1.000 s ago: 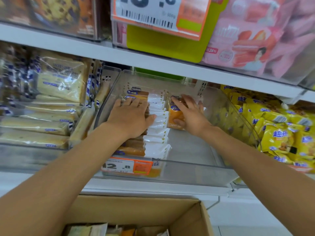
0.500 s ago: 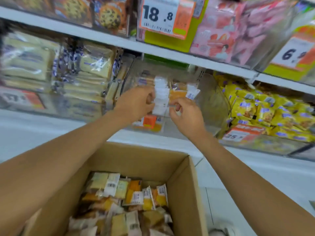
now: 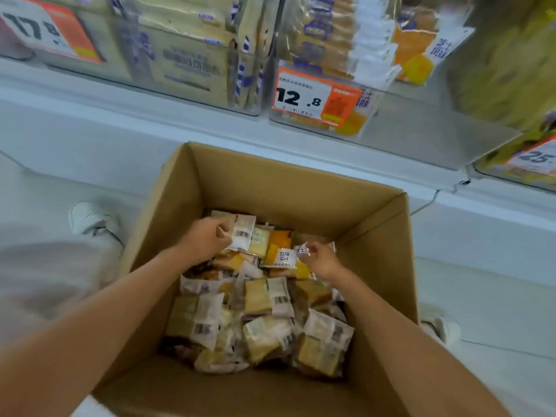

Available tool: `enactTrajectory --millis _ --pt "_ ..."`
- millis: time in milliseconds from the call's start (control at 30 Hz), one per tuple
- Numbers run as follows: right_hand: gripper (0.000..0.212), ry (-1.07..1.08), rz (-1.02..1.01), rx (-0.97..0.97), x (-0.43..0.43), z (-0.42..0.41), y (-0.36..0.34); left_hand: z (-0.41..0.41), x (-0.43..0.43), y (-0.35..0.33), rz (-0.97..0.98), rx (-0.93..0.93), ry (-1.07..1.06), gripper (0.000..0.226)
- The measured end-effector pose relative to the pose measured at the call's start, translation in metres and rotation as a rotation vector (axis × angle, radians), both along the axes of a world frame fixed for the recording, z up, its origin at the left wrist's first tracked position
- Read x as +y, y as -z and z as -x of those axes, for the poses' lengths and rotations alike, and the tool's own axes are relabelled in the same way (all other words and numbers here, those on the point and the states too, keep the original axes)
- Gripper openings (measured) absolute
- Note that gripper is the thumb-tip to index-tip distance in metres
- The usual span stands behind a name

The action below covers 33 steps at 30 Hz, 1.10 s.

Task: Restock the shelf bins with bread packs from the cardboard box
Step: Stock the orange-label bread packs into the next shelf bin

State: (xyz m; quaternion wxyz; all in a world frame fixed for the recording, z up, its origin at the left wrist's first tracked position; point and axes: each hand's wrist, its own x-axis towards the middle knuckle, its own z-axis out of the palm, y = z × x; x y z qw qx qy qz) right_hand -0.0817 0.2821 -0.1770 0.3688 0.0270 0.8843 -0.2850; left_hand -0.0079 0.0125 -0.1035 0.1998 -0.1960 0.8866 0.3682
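Packs [image 3: 261,299] lie heaped in the box [image 3: 294,188], near me, below the bin [image 3: 400,121] with the 12.8 tag [image 3: 316,97]. My left grip [image 3: 207,239] pinches a white-ended pack [image 3: 244,234] at the heap's far left; my right grip [image 3: 320,260] pinches a white seal [image 3: 302,251] at far right. I'd gather packs facing one way, seals aligned, before lifting.

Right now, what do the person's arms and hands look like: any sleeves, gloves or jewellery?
The left hand and right hand wear no gloves, and no watch, bracelet or ring shows on either. Both arms are bare as far as the frame's edge; no sleeve is in view.
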Motion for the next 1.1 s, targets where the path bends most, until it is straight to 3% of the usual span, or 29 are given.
enactTrajectory --millis 200,267,367,500,600,667,733,767,833,933,1033,1100 --pt "0.07 0.375 0.114 -0.169 -0.047 0.015 0.065 -0.016 -0.005 0.034 -0.112 -0.044 -0.08 0.015" --pt "0.052 0.372 0.067 -0.139 -0.054 0.012 0.074 -0.017 -0.005 0.037 -0.128 -0.049 -0.066 0.013" --pt "0.008 0.347 0.038 -0.015 -0.051 0.008 0.075 -0.011 0.0 0.035 -0.156 -0.053 -0.059 0.012" --pt "0.023 0.239 0.083 0.088 -0.027 0.009 0.046 -0.003 0.011 0.039 -0.222 -0.031 -0.054 0.017" --pt "0.024 -0.021 0.076 0.206 -0.007 0.011 -0.013 0.006 0.025 0.031 -0.219 0.01 -0.04 0.054" --pt "0.026 -0.154 0.198 0.188 -0.002 0.009 -0.052 0.013 0.041 0.02 -0.398 -0.015 -0.033 0.089" --pt "0.028 -0.217 0.354 0.073 -0.004 0.006 -0.076 0.015 0.054 0.015 -0.619 -0.107 -0.065 0.101" --pt "0.027 -0.223 0.396 0.018 -0.006 0.008 -0.081 0.014 0.057 0.017 -0.667 -0.138 -0.1 0.089" --pt "0.027 -0.172 0.41 -0.036 -0.007 0.015 -0.074 0.008 0.053 0.022 -0.573 -0.121 -0.223 0.049" --pt "0.028 -0.097 0.262 0.007 -0.002 0.033 -0.029 -0.001 0.027 0.038 -0.415 -0.065 -0.457 0.032" --pt "0.043 -0.383 -0.05 0.056 -0.004 0.041 0.023 -0.01 0.007 0.043 -0.502 -0.085 -0.592 0.02" --pt "0.054 -0.586 -0.186 0.066 -0.011 0.04 0.049 -0.014 0.002 0.043 -0.567 -0.107 -0.614 0.025"
